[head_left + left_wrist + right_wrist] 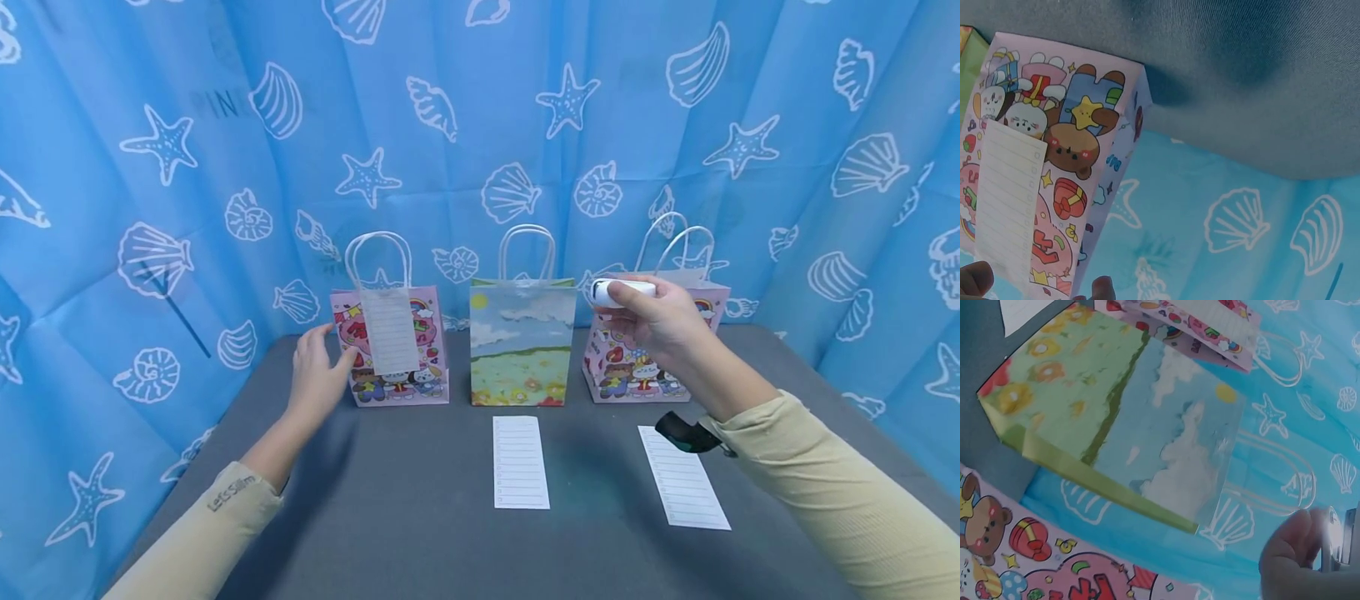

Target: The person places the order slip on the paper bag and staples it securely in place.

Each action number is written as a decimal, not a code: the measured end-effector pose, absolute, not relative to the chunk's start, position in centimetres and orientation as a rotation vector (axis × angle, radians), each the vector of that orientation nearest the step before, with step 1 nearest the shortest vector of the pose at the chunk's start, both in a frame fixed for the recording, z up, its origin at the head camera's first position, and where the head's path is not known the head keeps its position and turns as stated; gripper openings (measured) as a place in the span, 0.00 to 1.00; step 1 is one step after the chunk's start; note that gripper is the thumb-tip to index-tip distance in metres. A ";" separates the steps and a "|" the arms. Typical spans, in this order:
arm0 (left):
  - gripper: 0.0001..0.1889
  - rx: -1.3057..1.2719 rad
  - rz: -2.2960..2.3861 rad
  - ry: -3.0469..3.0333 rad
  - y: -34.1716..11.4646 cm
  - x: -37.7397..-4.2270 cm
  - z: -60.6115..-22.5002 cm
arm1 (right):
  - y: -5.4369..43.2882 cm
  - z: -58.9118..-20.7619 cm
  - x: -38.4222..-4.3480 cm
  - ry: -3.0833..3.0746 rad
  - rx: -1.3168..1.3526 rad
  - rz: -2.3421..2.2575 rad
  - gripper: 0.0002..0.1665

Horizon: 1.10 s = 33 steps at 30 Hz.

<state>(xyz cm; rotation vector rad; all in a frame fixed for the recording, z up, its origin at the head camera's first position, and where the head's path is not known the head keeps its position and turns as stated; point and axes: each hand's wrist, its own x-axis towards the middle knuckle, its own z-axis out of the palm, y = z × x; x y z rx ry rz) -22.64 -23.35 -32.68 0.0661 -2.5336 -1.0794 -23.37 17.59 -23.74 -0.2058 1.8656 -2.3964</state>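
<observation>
A pink cartoon paper gift bag point(435, 367) stands on the left with a lined white paper slip point(391, 333) against its front, reaching up to the handle. My left hand point(317, 371) is at this bag's left side, thumb and fingers spread apart; whether they touch it I cannot tell. In my right hand point(663, 321) I grip a small white handheld device point(622, 293), dark at its left end, in front of the right pink gift bag point(641, 375). Its exact kind is unclear. Between them stands a gift bag with a meadow picture point(522, 346).
Two more lined paper slips lie on the grey tabletop point(420, 517): a middle slip point(521, 462) before the meadow bag and a right slip point(684, 477) under my right forearm. A blue shell-patterned curtain point(450, 108) hangs behind. A black wrist camera point(686, 433) sits at my right cuff.
</observation>
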 end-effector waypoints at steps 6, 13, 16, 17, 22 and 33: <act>0.30 0.078 -1.119 -2.532 -23.3 -22.0 -33.1 | 18.4 -24.1 -23.4 1.897 -0.178 -2.394 0.20; 0.29 0.063 -1.150 -2.485 -23.1 -21.3 -33.6 | 19.8 -24.6 -23.1 1.980 -0.171 -2.371 0.05; 0.29 0.055 -1.157 -2.473 -23.1 -21.0 -33.9 | 20.5 -24.9 -23.0 2.058 -0.175 -2.333 0.04; 0.28 0.051 -1.160 -2.471 -23.1 -21.0 -34.1 | 20.7 -25.0 -23.0 2.085 -0.174 -2.318 0.05; 0.27 0.020 -1.192 -2.472 -23.0 -20.6 -34.7 | 21.5 -25.3 -22.9 2.073 -0.185 -2.312 0.07; 0.26 -0.016 -1.206 -2.482 -22.7 -20.2 -35.3 | 23.5 -25.8 -22.2 1.946 -0.177 -2.428 0.06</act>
